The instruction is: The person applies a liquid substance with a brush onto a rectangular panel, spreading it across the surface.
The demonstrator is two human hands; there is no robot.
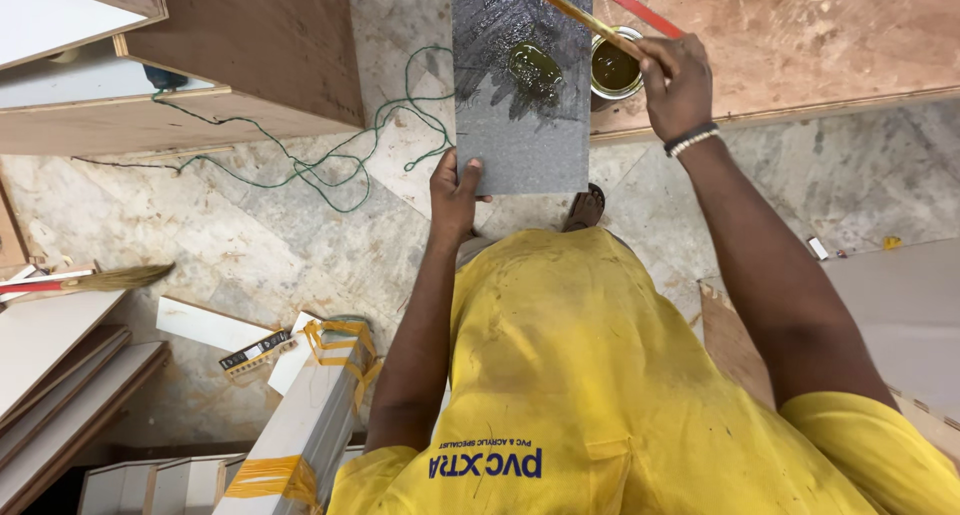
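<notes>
The grey laminate sheet point(520, 125), thin, stiff and probably light, looks slick where wet glue point(534, 67) pools, so the left hand point(453, 190) pinches its dry near edge above the floor point(250, 235) while the right hand point(677, 80) grips a brush point(590, 22).

Both arms reach forward and down. The left hand point(455, 190) pinches with thumb on top. The right hand point(675, 80) is fisted, wrist banded.

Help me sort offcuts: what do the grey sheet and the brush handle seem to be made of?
The grey sheet looks like laminate: thin, flat, finely speckled matt face, glossy where dark glue is smeared. The left hand steadies its near edge. The brush handle in the right hand looks like pale, unpainted wood, though that is uncertain.
</notes>
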